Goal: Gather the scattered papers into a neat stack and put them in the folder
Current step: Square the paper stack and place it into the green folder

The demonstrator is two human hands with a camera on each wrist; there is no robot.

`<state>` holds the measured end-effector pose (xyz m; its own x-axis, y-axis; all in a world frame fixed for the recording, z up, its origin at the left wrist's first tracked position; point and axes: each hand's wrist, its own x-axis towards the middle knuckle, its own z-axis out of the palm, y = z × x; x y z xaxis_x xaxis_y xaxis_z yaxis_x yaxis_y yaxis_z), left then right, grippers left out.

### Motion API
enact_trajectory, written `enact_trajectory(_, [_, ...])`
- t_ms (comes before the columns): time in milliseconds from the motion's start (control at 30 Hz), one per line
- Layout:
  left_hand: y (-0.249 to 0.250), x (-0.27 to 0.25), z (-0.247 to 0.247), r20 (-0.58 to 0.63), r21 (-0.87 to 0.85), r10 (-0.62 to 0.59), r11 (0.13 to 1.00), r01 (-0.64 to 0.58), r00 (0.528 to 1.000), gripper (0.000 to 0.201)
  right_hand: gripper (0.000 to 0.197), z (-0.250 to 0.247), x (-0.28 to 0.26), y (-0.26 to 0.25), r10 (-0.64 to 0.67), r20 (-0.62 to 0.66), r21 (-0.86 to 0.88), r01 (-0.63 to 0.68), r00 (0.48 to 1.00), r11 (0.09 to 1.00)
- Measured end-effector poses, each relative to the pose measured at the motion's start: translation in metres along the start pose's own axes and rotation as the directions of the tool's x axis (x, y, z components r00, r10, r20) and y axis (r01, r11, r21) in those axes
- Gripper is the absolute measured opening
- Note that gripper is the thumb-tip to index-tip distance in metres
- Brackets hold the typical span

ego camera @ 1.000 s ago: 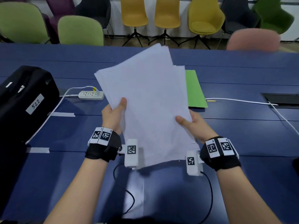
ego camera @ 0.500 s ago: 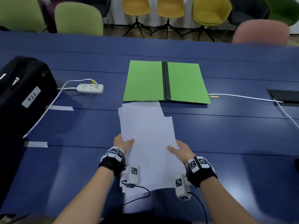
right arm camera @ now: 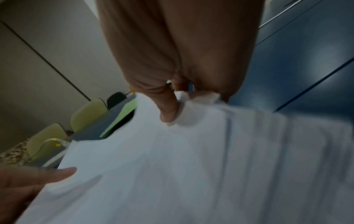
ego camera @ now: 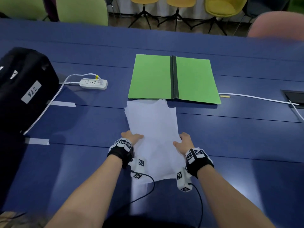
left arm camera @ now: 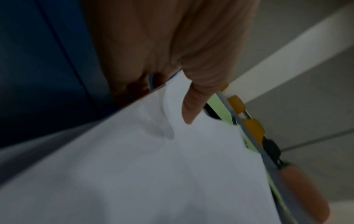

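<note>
A loose stack of white papers (ego camera: 153,127) lies low over the blue table (ego camera: 230,137), its edges fanned unevenly. My left hand (ego camera: 131,137) grips the stack's left edge, thumb on top (left arm camera: 191,109), fingers underneath. My right hand (ego camera: 183,141) grips the right edge the same way, thumb pressing the sheets (right arm camera: 168,112). The papers (left arm camera: 153,166) fill both wrist views (right arm camera: 191,166). An open green folder (ego camera: 151,76) with a dark spine lies flat just beyond the stack's far end. One more white sheet (ego camera: 139,195) lies on the table under my wrists.
A black bag (ego camera: 24,89) labelled 522 sits at the left. A white power strip (ego camera: 93,83) and its cable lie left of the folder. A white cable (ego camera: 256,97) runs to a floor box (ego camera: 294,98) at right. Chairs (ego camera: 82,10) line the far side.
The stack, held up and tilted a second ago, has come down toward the table in front of the folder. Both hands kept their grip and moved down and nearer to me.
</note>
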<state>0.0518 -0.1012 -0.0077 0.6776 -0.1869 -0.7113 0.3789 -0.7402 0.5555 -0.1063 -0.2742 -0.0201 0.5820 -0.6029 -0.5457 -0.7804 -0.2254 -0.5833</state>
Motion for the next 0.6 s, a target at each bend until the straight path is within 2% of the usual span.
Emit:
enact_trajectory(67, [0.002,0.006,0.001,-0.013,0.086,-0.006,0.996,0.007,1.0,0.07,0.047,0.004,0.002,-0.003,0.017,0.016,-0.006,-0.017,1.0,1.0])
enact_trajectory(200, [0.002,0.015,0.004,-0.031,0.021,0.005,1.0,-0.004,1.0,0.072,0.057,0.008,0.01,-0.007,0.006,0.039,0.088,-0.009,0.999,0.996])
enact_trajectory(300, [-0.001,0.017,0.007,-0.041,-0.05,0.02,0.999,-0.022,0.999,0.062,0.069,0.005,0.009,-0.009,0.023,0.066,0.058,-0.026,0.998,0.998])
enact_trajectory(367, [-0.006,0.016,0.009,-0.047,-0.087,0.04,0.995,-0.044,0.998,0.049,0.076,0.003,0.005,-0.008,0.025,0.074,0.068,-0.03,0.997,0.997])
enact_trajectory(467, [-0.015,0.008,0.011,-0.061,-0.081,0.083,0.993,-0.088,0.995,0.034,0.062,0.008,-0.01,-0.003,-0.005,0.082,0.202,-0.012,0.997,0.979])
enact_trajectory(600, [-0.026,-0.005,0.016,-0.019,0.036,0.133,0.991,-0.132,0.991,0.04,0.047,0.016,-0.029,0.01,-0.028,0.128,0.417,-0.028,0.991,0.908])
